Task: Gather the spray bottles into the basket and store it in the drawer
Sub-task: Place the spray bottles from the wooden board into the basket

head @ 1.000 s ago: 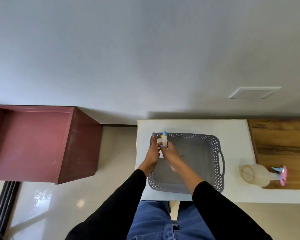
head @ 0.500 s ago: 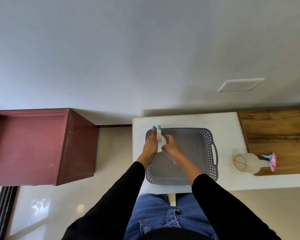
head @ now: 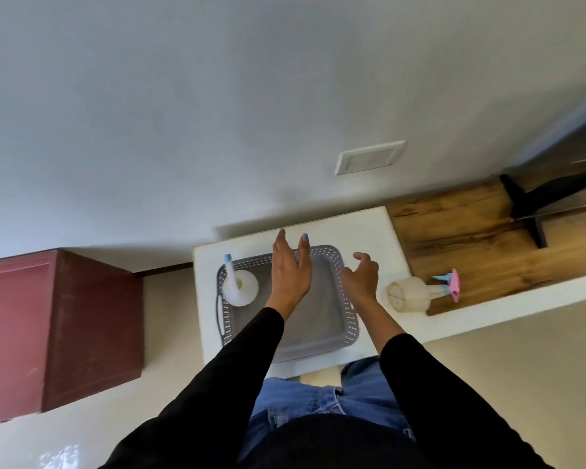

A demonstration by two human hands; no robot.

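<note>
Both hands empty: left hand [head: 290,275] flat, fingers spread, over grey basket [head: 347,330]; right hand [head: 362,275] loosely curled near pink-nozzle bottle [head: 411,294] (on its side, outside basket). Blue-nozzle bottle [head: 239,287] inside, left end.

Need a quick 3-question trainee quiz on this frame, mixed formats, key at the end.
1. True or false: the blue-capped spray bottle stands inside the grey basket.
2. Multiple choice: the pink-triggered spray bottle is A) in the basket, B) lying on the counter right of the basket, C) in the right hand.
3. Fill in: the left hand hovers over the basket with its fingers ____.

Key: 1 true; 2 B; 3 open, holding nothing.
</note>
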